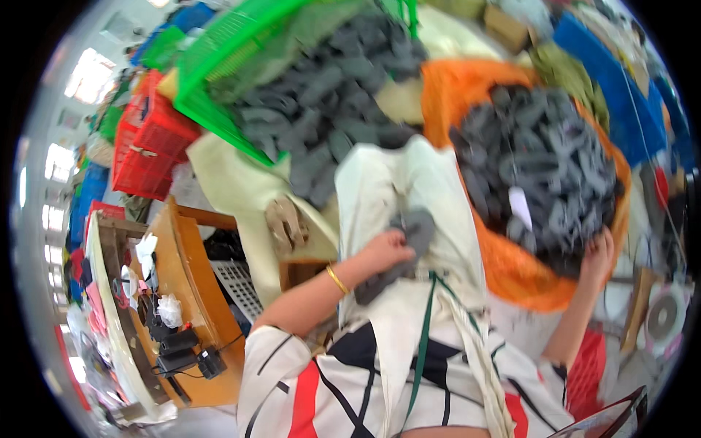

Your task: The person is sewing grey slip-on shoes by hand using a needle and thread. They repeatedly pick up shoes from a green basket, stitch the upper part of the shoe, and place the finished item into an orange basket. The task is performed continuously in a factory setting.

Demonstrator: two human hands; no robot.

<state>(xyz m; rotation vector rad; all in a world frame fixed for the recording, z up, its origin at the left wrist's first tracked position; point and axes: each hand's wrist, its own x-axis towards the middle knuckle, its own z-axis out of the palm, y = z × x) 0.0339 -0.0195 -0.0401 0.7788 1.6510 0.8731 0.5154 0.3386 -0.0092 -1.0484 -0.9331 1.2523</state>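
Note:
On my lap, my left hand (387,252) is closed around a soft, dark grey fabric piece (418,232); grey fabric also shows below my wrist. A cream apron (453,212) covers my legs beneath it. To the right, an orange sack (504,274) stands open, heaped with grey looped fabric pieces (540,153). My right hand (599,252) is at the sack's near right edge, its fingers bent against the heap. What they grip is too small to make out. A pale, flat strip (520,206) lies on the heap.
Ahead, a green plastic basket (219,120) lies tipped, with more grey pieces spilling onto cream cloth (237,190). At left are a red crate (150,142) and a wooden table (201,292) with black adapters (179,350). A fan (663,315) stands at far right.

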